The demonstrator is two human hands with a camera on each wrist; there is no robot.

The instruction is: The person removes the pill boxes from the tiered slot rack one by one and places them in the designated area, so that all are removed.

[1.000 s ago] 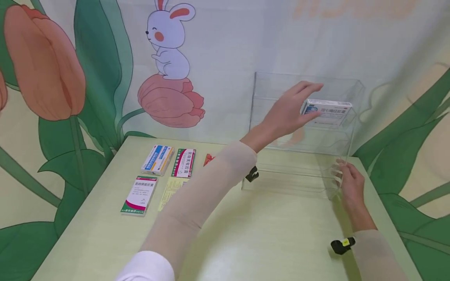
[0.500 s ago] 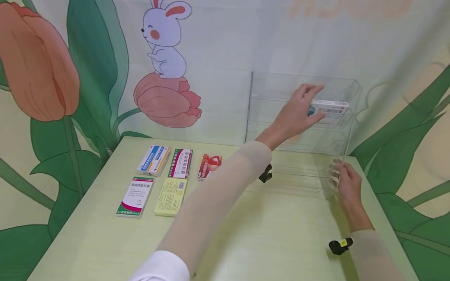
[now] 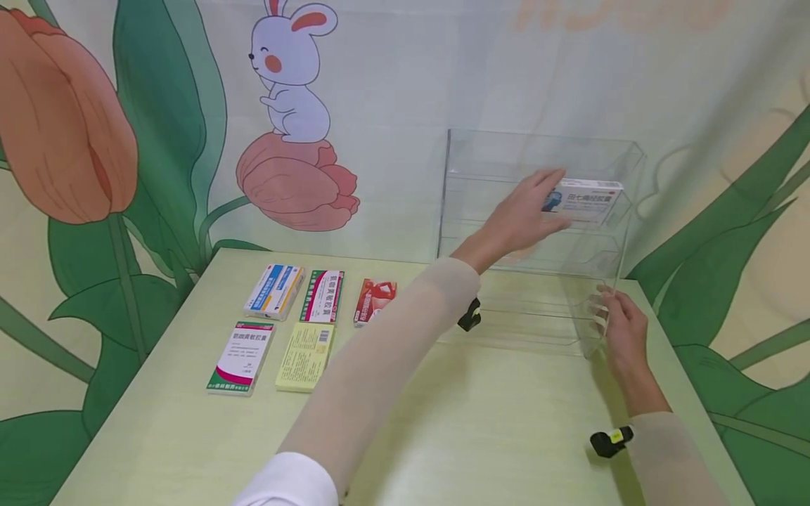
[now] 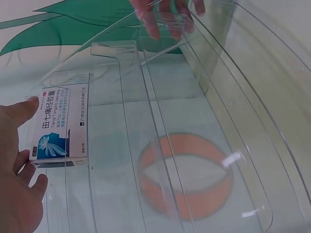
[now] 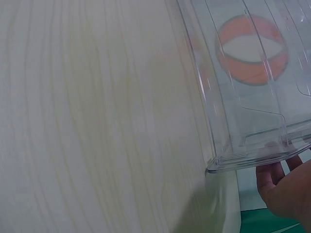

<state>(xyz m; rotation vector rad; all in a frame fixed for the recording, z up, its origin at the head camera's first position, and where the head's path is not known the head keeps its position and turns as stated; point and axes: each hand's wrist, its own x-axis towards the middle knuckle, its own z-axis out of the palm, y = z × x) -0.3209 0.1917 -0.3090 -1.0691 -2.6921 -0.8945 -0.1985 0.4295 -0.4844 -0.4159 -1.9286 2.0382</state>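
In the head view, my left hand (image 3: 522,211) reaches to a white medicine box (image 3: 585,200), which stands in an upper tier of the clear tiered rack (image 3: 534,309). Its thumb and fingers are spread around the box's left end. The left wrist view has the thumb (image 4: 30,107) at one edge of the medicine box (image 4: 60,126) and other fingertips at its lower corner. Low on the rack's right side, my right hand (image 3: 626,337) holds the side panel. Some of its fingers (image 5: 278,172) show through the plastic in the right wrist view.
Left on the table (image 3: 405,436) lie a blue-striped box (image 3: 274,292), two green-and-white boxes (image 3: 323,296) (image 3: 240,358), a yellow box (image 3: 305,357) and a red box (image 3: 375,301) partly behind my left sleeve. A printed curtain (image 3: 392,105) hangs behind the table.
My left hand's fingers have lowered and come nearer the medicine box. The view has shifted slightly, uncovering the red box beside my sleeve. My right hand stays on the rack's side.
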